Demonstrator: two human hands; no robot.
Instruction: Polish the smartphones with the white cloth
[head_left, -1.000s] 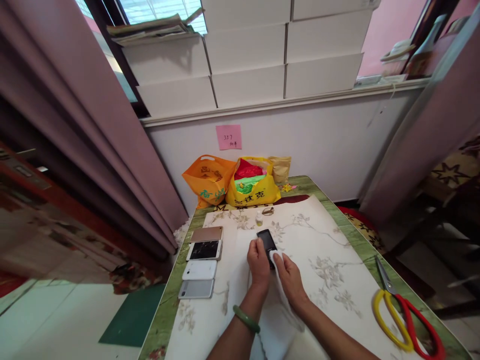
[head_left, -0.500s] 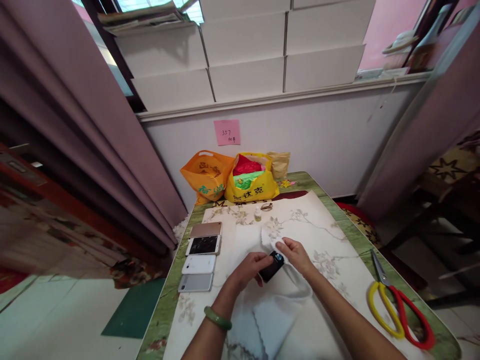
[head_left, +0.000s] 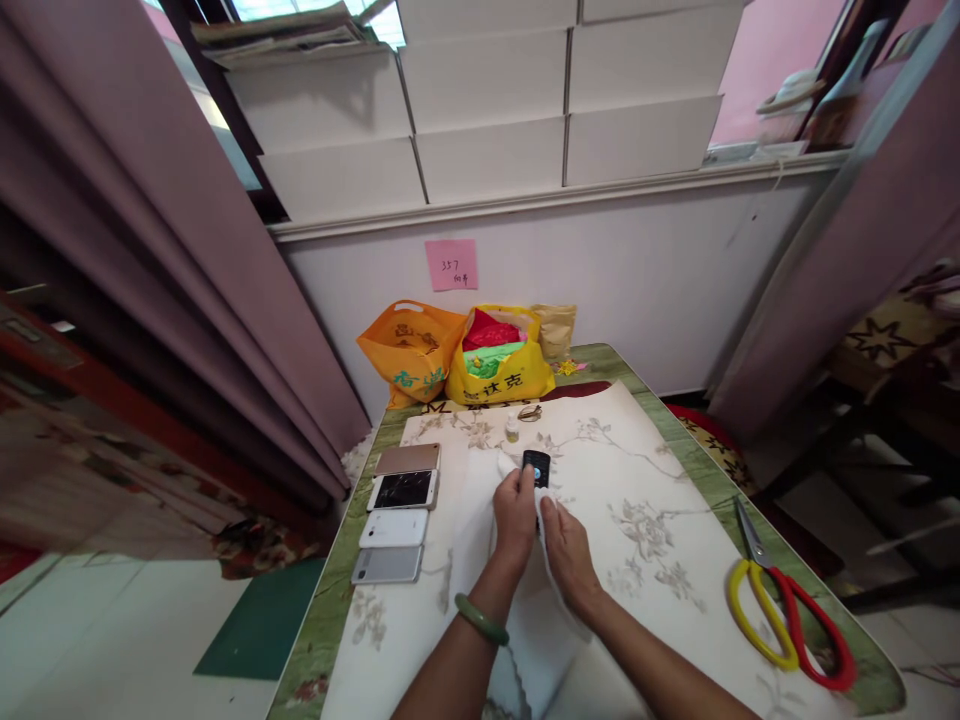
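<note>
My left hand (head_left: 516, 515) is wrapped round a small black mobile phone (head_left: 535, 462) with a round bluish button, its thumb on the front. The phone stands out upright beyond my fingertips, its lower part hidden. My right hand (head_left: 568, 548) presses against its lower right side with a white cloth (head_left: 534, 620) pinched in the fingers. This cloth has a zigzag edge and hangs below both hands. Lying in a column to the left are a gold phone (head_left: 407, 459), a phone with a black screen (head_left: 403, 490), a white phone (head_left: 394, 528) and a silver-grey phone (head_left: 387, 565).
A floral paper sheet (head_left: 652, 590) covers the green table (head_left: 311, 640). Scissors (head_left: 787, 600) with yellow and red handles lie at the right edge. A small bottle (head_left: 512, 429) stands beyond my hands. Behind are an orange bag (head_left: 409, 350) and a yellow bag (head_left: 502, 382).
Both hands have drawn together and the phone has turned from tilted to upright, moving slightly away from me. The cloth in my right hand has come down from above the phone to its lower side.
</note>
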